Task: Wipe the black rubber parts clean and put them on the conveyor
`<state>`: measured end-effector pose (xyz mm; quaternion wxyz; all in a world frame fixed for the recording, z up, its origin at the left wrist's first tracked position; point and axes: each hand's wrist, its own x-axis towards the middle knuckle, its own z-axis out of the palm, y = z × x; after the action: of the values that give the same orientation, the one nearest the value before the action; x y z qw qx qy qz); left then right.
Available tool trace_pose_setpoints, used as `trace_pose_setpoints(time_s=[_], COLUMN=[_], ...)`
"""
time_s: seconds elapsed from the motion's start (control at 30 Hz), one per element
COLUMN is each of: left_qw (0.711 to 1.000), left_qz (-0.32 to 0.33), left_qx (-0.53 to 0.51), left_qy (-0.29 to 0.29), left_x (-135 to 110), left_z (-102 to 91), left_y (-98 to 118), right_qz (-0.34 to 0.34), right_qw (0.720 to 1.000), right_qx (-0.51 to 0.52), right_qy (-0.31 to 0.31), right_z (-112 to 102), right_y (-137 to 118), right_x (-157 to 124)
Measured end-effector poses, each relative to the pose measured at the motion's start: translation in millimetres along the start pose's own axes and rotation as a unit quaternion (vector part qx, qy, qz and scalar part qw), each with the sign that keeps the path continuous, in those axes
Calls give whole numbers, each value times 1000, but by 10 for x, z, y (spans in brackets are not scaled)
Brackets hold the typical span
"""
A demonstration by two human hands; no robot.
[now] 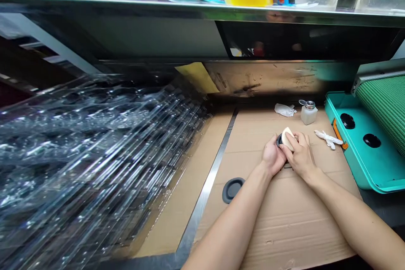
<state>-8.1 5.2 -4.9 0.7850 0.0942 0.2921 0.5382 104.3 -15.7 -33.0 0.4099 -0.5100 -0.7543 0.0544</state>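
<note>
1. Hand pos.: on my head-cam feed, I see both hands over the cardboard [284, 228], R of ctr. L hand [274, 155] supports a small dark part [279, 140], fingers curled round it; its far fingertips are hidden, so I can't tell their exact grip. R hand [301, 154] has fingers closed on a cream pad [287, 138], which lies against the dark part & partly covers it.

2. Adj. items: I note a white bottle [309, 114] w/ metal top beyond the hands, its cap flipped open. A crumpled white cloth [285, 110] lies just L of it; a white glove-like item [329, 139] lies btwn the R hand & the teal tray [363, 173]. Two black discs [372, 140] sit inside that tray. A grey dished part [233, 190] lies flat beside the L forearm.

3. Far L: clear plastic trays [95, 156], stacked; img blurred there.
</note>
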Motion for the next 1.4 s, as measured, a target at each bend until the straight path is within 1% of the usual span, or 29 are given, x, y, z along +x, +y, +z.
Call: trace_pose_setpoints(time_s=[0.07,0.17,0.2,0.27,0.33,0.43,0.47,0.57,0.7,0.8,0.83,0.93,1.03,1.07,1.17,1.3,1.37,1.4], left_qw=[1000,999,999,999,999,999,999,998,998,998,998,999,998,998,998,999,999,999], left_qz=[-12,-17,-14,3,22,35,38,46,45,57,53,34,50,52,38,46,39,39], left_qx=[-15,-36,-40,-40,-37,-36,-36,-32,-35,-39,-39,-40,-45,-47,-43,-23,-12,-6], left_qy=[5,-6,-15,-21,-13,-7,-8,-7,-8,-7,-3,-4,-8,-5,-7,2,7,7], left_x=[-7,4,11,26,38,45,45,44,56,65,65,55,49,49,51,50,44,42], left_z=[-1,-39,-57,-91,-116,-130,-129,-122,-135,-157,-163,-171,-161,-154,-128,-98,-99,-104], left_y=[-51,-57,-45,-17,9,35,39,42,42,53,59,79,88,88,79,51,40,38], right_qz=[-4,-36,-32,4,29,-18,-21,17,-17,20,19,-18,5,4,-26,0,-33,-37], right_qw=[1000,998,997,997,997,998,998,999,999,998,997,996,996,996,994,994,993,993], right_qx=[-20,-41,-49,-59,-54,-24,-20,-27,-36,-65,-71,-70,-84,-86,-83,-94,-84,-84], right_qy=[-6,-41,-46,-40,-36,-54,-49,-17,-36,-11,-17,-56,-35,-35,-65,-51,-70,-75], right_z=[11,32,42,66,96,137,146,151,120,99,96,94,83,78,74,80,76,73], right_y=[-56,-99,-103,-115,-143,-186,-188,-154,-94,-91,-100,-133,-142,-142,-140,-131,-129,-130], right_x=[-29,21,64,156,209,194,181,156,138,116,104,76,82,88,117,171,173,166])
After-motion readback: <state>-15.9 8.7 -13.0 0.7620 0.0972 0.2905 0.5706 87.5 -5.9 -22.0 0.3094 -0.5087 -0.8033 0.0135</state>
